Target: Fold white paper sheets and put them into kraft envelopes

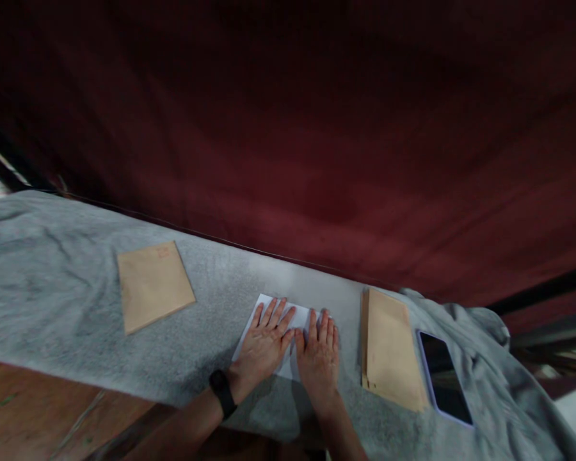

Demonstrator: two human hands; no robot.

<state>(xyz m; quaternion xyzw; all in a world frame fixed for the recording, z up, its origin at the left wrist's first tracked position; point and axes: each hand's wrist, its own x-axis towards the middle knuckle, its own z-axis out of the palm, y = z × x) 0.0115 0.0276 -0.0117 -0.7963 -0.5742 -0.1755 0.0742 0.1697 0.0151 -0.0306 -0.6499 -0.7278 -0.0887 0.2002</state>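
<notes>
A white sheet of paper [284,369] lies on the grey cloth in front of me, largely covered by my hands. My left hand [264,339] rests flat on its left part, fingers spread, with a dark band on the wrist. Flat over the paper's right part is my right hand [318,358], its fingers stretched out and slightly apart. The two thumbs nearly meet at the middle of the sheet. Whether the paper is folded, I cannot tell.
A brown envelope [154,286] with faint red print lies to the left. To the right is a stack of brown envelopes [392,349], beside a phone [445,378] with a pale purple edge. The grey cloth [221,275] meets a dark red curtain [288,141] behind.
</notes>
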